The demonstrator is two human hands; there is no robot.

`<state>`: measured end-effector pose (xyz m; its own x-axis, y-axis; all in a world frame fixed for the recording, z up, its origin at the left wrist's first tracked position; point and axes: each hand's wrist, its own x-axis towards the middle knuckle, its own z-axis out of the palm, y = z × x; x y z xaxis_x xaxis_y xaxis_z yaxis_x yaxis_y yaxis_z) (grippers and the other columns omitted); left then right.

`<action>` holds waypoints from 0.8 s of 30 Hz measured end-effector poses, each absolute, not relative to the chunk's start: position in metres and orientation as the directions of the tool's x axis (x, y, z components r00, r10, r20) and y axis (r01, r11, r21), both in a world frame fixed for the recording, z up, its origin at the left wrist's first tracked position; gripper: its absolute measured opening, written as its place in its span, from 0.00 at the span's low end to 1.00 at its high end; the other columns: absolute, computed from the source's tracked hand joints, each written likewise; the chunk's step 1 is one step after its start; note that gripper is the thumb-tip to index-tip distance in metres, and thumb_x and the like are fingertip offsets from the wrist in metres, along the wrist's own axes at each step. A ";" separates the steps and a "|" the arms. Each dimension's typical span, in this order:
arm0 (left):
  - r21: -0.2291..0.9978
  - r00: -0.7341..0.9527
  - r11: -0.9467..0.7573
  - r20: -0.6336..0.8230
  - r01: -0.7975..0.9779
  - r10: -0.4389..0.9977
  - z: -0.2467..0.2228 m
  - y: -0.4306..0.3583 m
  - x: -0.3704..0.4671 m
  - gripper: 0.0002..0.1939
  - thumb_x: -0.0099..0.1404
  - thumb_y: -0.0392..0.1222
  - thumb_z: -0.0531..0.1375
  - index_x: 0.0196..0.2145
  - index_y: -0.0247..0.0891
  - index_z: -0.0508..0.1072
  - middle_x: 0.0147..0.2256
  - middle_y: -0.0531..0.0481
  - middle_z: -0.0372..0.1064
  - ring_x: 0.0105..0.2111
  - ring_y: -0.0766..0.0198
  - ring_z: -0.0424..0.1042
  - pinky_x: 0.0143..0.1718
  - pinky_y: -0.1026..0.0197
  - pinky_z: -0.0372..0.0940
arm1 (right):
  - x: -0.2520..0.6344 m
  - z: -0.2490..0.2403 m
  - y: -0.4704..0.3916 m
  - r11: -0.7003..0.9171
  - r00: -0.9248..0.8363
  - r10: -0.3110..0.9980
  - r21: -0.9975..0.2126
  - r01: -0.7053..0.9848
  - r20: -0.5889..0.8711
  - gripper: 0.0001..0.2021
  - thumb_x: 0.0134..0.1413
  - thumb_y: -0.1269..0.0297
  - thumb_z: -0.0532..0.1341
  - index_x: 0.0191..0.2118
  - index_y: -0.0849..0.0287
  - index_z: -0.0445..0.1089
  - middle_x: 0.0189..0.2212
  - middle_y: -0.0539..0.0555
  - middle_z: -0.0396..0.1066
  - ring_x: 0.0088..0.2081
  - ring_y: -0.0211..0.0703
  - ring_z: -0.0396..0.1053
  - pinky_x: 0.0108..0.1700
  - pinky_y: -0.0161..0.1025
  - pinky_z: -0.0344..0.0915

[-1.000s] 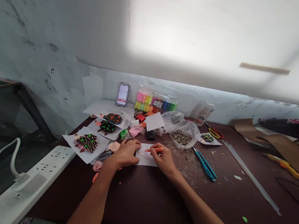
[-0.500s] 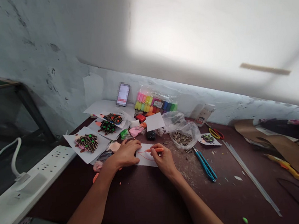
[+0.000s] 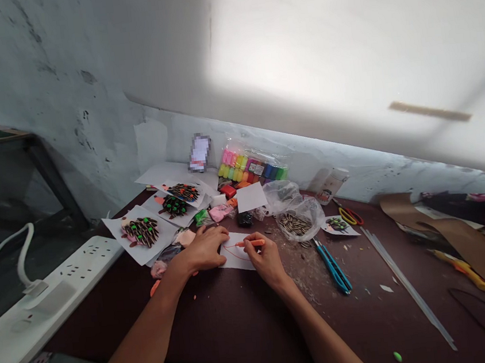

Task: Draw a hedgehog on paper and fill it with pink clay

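Note:
My right hand (image 3: 266, 258) is closed round an orange pen (image 3: 253, 243), its tip over a small white sheet of paper (image 3: 235, 258). A curved orange line is drawn on that sheet. Resting flat on the paper's left side, my left hand (image 3: 206, 247) has its fingers apart and holds nothing. To its left lies a white sheet bearing a hedgehog figure (image 3: 144, 231) made of striped seeds with green dots. Behind it are two more such figures, one with green dots (image 3: 174, 206) and one with orange dots (image 3: 185, 192). Right of my right hand is a plastic bag of striped seeds (image 3: 294, 224).
Packs of coloured clay (image 3: 252, 169) and a phone (image 3: 200, 152) stand by the wall. Blue-handled pliers (image 3: 333, 267), scissors (image 3: 350, 216), glue sticks (image 3: 410, 288) and a yellow glue gun (image 3: 464, 269) lie to the right. A white power strip (image 3: 74, 274) runs along the left edge.

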<state>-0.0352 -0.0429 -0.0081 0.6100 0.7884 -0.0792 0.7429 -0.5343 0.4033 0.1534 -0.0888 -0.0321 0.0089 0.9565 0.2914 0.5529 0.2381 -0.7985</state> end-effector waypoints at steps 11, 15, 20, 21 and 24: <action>0.390 0.608 -0.542 -0.060 0.744 0.792 -0.007 -0.044 -0.035 0.23 0.54 0.38 0.59 0.49 0.43 0.73 0.58 0.47 0.65 0.60 0.48 0.62 0.67 0.43 0.47 | 0.153 -0.029 -0.089 0.238 0.005 0.957 -0.797 0.556 0.289 0.12 0.59 0.59 0.56 0.30 0.58 0.71 0.30 0.55 0.79 0.25 0.40 0.70 0.25 0.33 0.59; 0.391 0.609 -0.545 -0.053 0.742 0.791 -0.007 -0.044 -0.035 0.23 0.54 0.38 0.58 0.49 0.43 0.73 0.58 0.47 0.65 0.60 0.49 0.62 0.66 0.43 0.47 | 0.153 -0.029 -0.090 0.245 0.004 0.954 -0.788 0.564 0.299 0.11 0.59 0.60 0.56 0.30 0.58 0.71 0.30 0.54 0.79 0.25 0.39 0.70 0.25 0.33 0.58; 0.411 0.609 -0.533 -0.071 0.739 0.790 -0.006 -0.044 -0.035 0.22 0.55 0.41 0.60 0.49 0.43 0.73 0.59 0.47 0.64 0.61 0.48 0.61 0.67 0.43 0.45 | 0.152 -0.028 -0.090 0.244 0.003 0.955 -0.797 0.553 0.295 0.11 0.59 0.60 0.56 0.30 0.58 0.71 0.30 0.54 0.79 0.26 0.40 0.70 0.27 0.33 0.60; 0.415 0.609 -0.530 -0.077 0.739 0.789 -0.006 -0.044 -0.035 0.23 0.54 0.42 0.61 0.49 0.43 0.73 0.59 0.47 0.64 0.61 0.48 0.61 0.67 0.42 0.45 | 0.152 -0.027 -0.090 0.242 0.005 0.956 -0.799 0.550 0.293 0.10 0.59 0.61 0.56 0.30 0.58 0.71 0.30 0.54 0.79 0.26 0.40 0.70 0.27 0.33 0.60; 0.420 0.610 -0.527 -0.083 0.739 0.788 -0.005 -0.044 -0.035 0.23 0.54 0.42 0.61 0.50 0.43 0.72 0.60 0.46 0.64 0.61 0.49 0.60 0.67 0.42 0.45 | 0.152 -0.027 -0.090 0.236 0.005 0.958 -0.799 0.552 0.286 0.10 0.59 0.61 0.56 0.30 0.58 0.70 0.30 0.54 0.80 0.26 0.40 0.70 0.27 0.33 0.60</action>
<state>-0.0350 -0.0438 -0.0053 0.6098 0.7882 -0.0832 0.7387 -0.5272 0.4199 0.1518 -0.0904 -0.0267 0.0045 0.9581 0.2864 0.5523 0.2364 -0.7994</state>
